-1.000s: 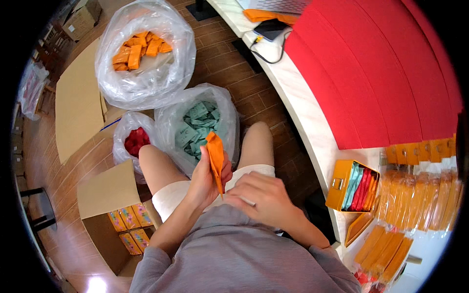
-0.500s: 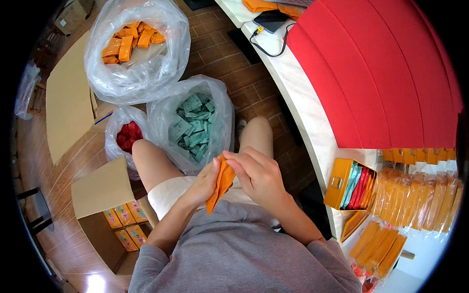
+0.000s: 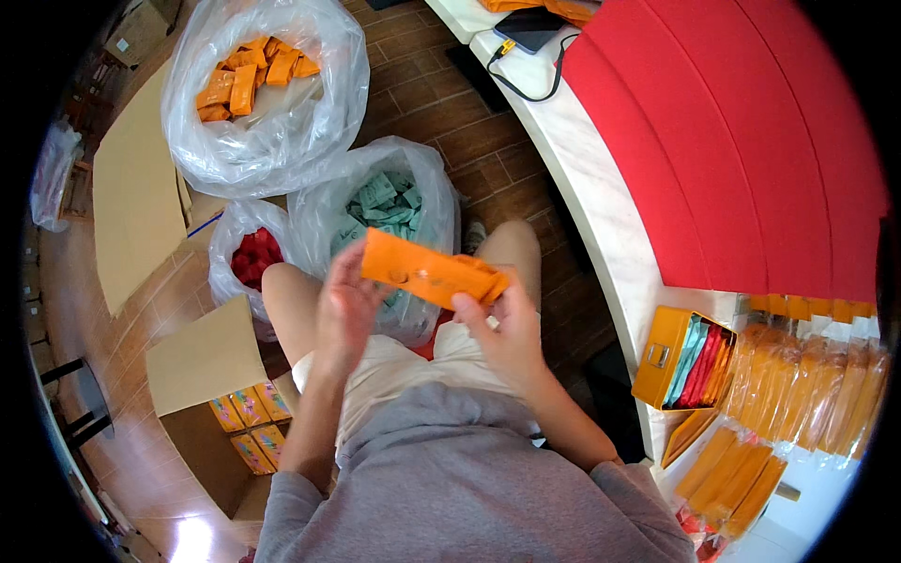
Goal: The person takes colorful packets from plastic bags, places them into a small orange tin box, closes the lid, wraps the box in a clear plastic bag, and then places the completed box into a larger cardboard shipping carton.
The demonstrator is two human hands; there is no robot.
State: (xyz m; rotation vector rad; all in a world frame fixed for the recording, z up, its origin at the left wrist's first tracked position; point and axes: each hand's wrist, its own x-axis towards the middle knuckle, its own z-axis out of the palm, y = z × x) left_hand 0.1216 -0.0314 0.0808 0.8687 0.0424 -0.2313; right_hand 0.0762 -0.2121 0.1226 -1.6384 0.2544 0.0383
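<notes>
A flat orange packet [image 3: 422, 267] is held up over my lap, stretched crosswise in front of the bag of green packets. Its right end is gripped by my right hand [image 3: 509, 328], with the thumb on the near face and the fingers mostly hidden behind. There the packet looks folded or doubled. My left hand [image 3: 345, 305] is beside the packet's left end, fingers loosely apart. Whether a left fingertip touches its edge is hard to see. Beyond my knees, a clear plastic bag [image 3: 434, 188] contains green packets [image 3: 383, 202].
Nearby are a bag of orange packets [image 3: 242, 80], a bag of red packets [image 3: 253, 258] and an open carton [image 3: 192, 446] with patterned boxes. On my right, a white counter [image 3: 591, 178] carries a yellow box [image 3: 657, 361] of coloured packets, wrapped orange stacks [image 3: 802, 380] and a phone [image 3: 527, 30].
The orange packet has turned from upright between both hands to lying crosswise, raised farther from my body. My left hand has loosened and moved left; my right keeps its hold.
</notes>
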